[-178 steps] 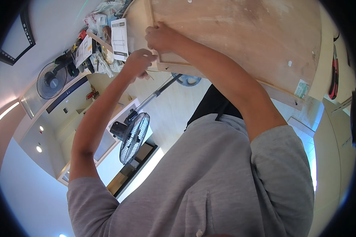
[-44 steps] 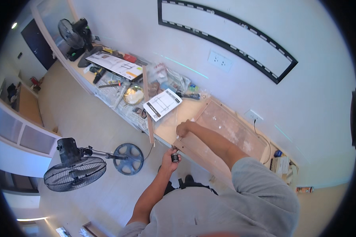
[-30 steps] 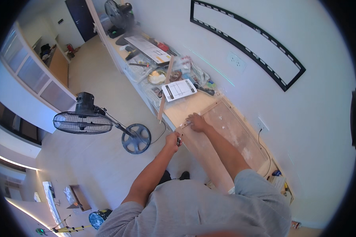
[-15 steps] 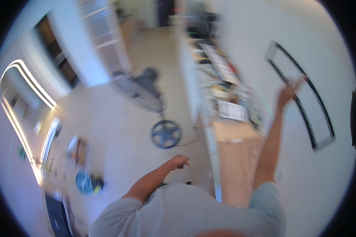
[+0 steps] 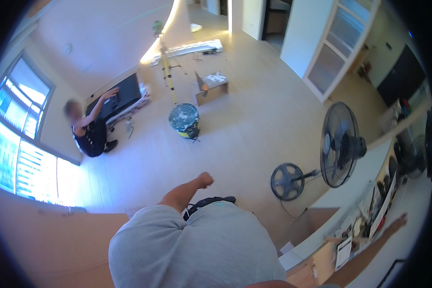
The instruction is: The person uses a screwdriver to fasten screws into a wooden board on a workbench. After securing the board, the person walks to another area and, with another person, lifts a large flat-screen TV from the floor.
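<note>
My left hand (image 5: 205,180) is held in front of my body, its fingers curled closed. Whatever may be inside it is hidden. Far out to the right, my right arm reaches past a cluttered counter, and my right hand (image 5: 401,221) is at or close to the white wall. Its fingers are too small and unclear to read. Part of a black rectangular wall frame (image 5: 388,273) shows on that wall at the lower right rim, below my right hand and apart from it.
A standing fan (image 5: 340,144) is ahead right, its cord on the floor. A bucket (image 5: 184,118), tripod (image 5: 167,72) and low wooden stand (image 5: 211,89) are ahead. At left, a person (image 5: 92,126) crouches touching a black flat panel (image 5: 125,96). Tools and papers cover the counter (image 5: 317,264).
My view has swung left, bringing in the window and the crouching person. My right hand, earlier over the black wall frame, now appears apart from it. The left hand stays closed.
</note>
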Demonstrator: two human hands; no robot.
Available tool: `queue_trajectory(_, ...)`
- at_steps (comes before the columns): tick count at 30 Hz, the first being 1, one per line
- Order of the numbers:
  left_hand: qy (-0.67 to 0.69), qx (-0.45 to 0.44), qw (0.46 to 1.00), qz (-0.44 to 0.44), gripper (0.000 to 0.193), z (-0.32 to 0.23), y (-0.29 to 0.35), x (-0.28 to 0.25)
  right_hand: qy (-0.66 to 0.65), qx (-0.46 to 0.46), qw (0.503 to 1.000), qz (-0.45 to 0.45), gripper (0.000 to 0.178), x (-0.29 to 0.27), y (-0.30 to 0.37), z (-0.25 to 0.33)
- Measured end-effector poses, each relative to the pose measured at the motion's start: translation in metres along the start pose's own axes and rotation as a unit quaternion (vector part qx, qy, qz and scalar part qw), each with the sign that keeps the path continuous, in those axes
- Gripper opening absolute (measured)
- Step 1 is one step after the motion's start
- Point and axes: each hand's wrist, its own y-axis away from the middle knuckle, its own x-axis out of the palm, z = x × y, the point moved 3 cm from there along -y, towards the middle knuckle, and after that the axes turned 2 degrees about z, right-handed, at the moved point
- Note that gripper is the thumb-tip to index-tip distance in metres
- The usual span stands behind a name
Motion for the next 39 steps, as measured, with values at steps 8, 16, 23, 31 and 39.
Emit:
queue_trajectory(8, -0.057, -0.046, 0.981, 0.181, 0.006, 0.073, 0.033, -0.034, 0.085, -0.081, 0.991, -0.064, 0.054, 0.134, 0.404, 0.098)
queue_trajectory(16, -0.377, 0.187, 0.837, 0.349, 0.008, -0.132, -0.111, -0.039, 0.158, 0.172, 0.972, -0.022, 0.04, 0.095, 0.724, 0.182)
queue_trajectory(23, -0.378, 0.15, 0.831, 0.38, 0.01, -0.336, -0.153, 0.048, 0.276, 0.412, 0.827, -0.266, 0.039, 0.01, 0.946, 0.194)
queue_trajectory(31, -0.402, 0.256, 0.728, 0.493, 0.015, -0.423, 0.002, 0.233, 0.27, 0.505, 0.703, -0.422, 0.042, -0.061, 1.025, 0.145)
queue_trajectory(39, -0.294, 0.267, 0.801, 0.447, 0.023, -0.395, 0.096, 0.277, 0.259, 0.515, 0.716, -0.394, 0.046, -0.107, 1.023, 0.093)
